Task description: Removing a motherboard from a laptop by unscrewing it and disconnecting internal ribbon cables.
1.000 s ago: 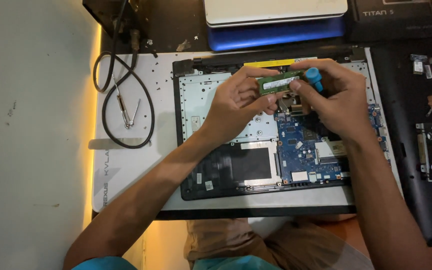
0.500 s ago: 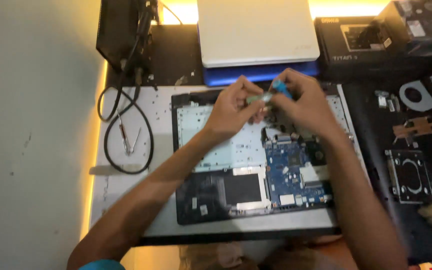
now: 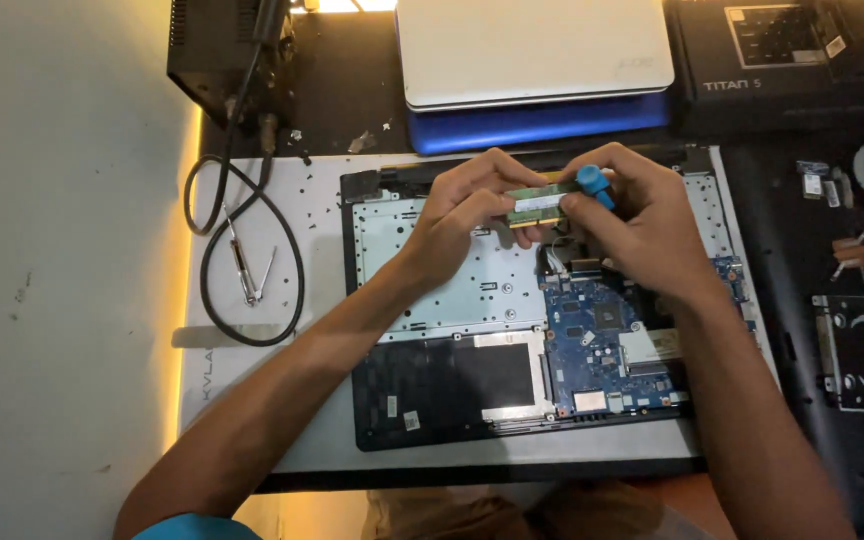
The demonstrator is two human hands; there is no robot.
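Fingers of the left hand (image 3: 467,205) and right hand (image 3: 642,215) pinch a green memory module (image 3: 535,205) between them above the opened laptop (image 3: 452,380) on the worktop; right hand also grips a blue-handled tool (image 3: 595,185); blue motherboard (image 3: 602,345) lies just below.

The person's arms are showing bare from elbow to wrist, with no watch, ring or glove on the left hand (image 3: 467,205) or right hand (image 3: 642,215). A teal sleeve (image 3: 187,527) is peeking in at the lower left of the frame.
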